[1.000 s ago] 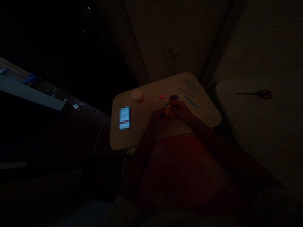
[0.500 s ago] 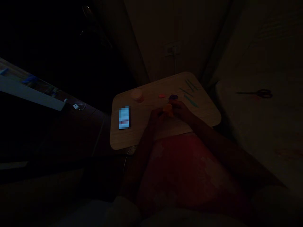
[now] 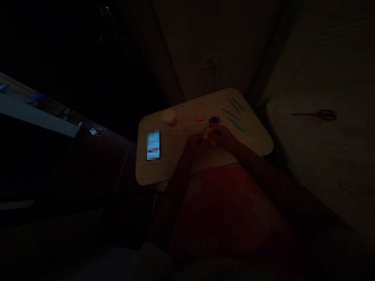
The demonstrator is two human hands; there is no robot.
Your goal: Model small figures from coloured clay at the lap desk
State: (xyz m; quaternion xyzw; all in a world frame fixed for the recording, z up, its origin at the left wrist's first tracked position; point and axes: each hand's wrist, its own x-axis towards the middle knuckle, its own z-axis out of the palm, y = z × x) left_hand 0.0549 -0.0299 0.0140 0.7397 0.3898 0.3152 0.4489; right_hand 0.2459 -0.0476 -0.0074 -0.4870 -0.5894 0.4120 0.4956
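Note:
In dim light, both hands meet over a small wooden table [image 3: 172,156]. My left hand [image 3: 195,143] is closed on the left side of an orange lump of modelling clay [image 3: 209,137], which has a bit of green at its top. From the right, my right hand [image 3: 223,136] grips the same lump with bent fingers. Just beyond the fingers is a purple mass [image 3: 215,119] with red beneath it. A flat pink disc [image 3: 200,118] lies left of it. Fingers hide part of the orange lump.
A lidded tub [image 3: 170,118] stands at the back left, behind a lit phone [image 3: 153,145]. Several teal tools [image 3: 236,124] lie at the table's right. Scissors [image 3: 318,114] rest on a pale surface farther right. A wall socket [image 3: 213,60] is behind the table.
The orange lump has been turned slightly between my fingers, and its green bit now shows more. Both hands stay in nearly the same place.

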